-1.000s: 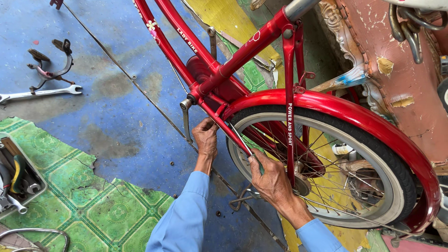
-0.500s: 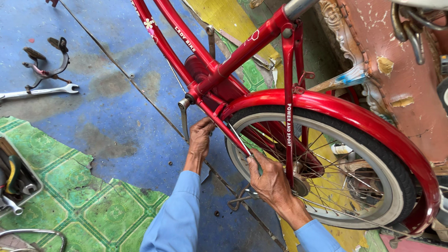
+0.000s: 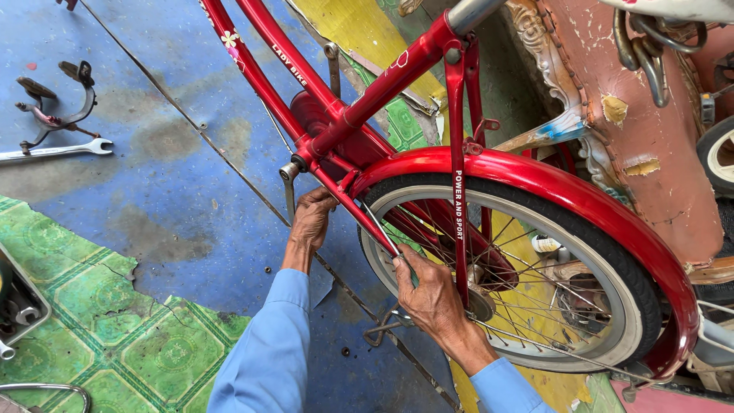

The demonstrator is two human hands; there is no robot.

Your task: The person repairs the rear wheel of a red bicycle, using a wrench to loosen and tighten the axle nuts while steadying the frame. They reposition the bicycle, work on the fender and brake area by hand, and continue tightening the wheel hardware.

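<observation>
A red bicycle frame (image 3: 382,92) with a red rear mudguard (image 3: 550,180) and a spoked rear wheel (image 3: 612,306) fills the middle and right. My left hand (image 3: 312,222) reaches under the lower frame tube (image 3: 336,187) by the crank housing, fingers curled against it. My right hand (image 3: 432,294) is at the wheel's front edge. It pinches a thin silver rod (image 3: 380,226) that runs up along the red stay. Both sleeves are light blue.
A silver spanner (image 3: 57,151) and a loose brake caliper (image 3: 53,103) lie on the blue floor at the upper left. A tool tray (image 3: 19,306) sits at the left edge on green patterned tiles (image 3: 138,344). A worn pink ornate object (image 3: 650,115) stands behind the wheel.
My left hand has crept slightly up and left along the lower frame tube. My right hand stays at the rod by the wheel.
</observation>
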